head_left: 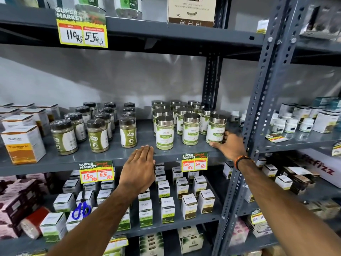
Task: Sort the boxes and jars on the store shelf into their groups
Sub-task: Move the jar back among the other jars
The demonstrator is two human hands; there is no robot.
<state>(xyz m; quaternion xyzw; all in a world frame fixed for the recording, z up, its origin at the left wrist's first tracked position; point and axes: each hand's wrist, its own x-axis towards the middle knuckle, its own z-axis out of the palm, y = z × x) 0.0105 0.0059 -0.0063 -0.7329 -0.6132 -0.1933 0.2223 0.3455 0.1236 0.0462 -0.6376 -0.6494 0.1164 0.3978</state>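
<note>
On the middle shelf (114,154) stand steel-lidded jars with white and green labels (164,133) in rows on the right. Dark-lidded jars of green powder (128,132) stand in rows to their left. White and orange turmeric boxes (23,144) sit at the far left. My right hand (229,145) wraps the base of the rightmost front steel-lidded jar (215,129), thumb in front and fingers on its right side. My left hand (139,167) lies flat at the shelf's front edge, below the front steel-lidded jar, holding nothing.
A grey slotted upright (258,100) stands just right of my right hand. Price tags (194,161) hang on the shelf edge. Small white boxes (189,206) fill the shelf below, with blue-handled scissors (81,209) at its left. White tubs (290,125) sit on the neighbouring rack.
</note>
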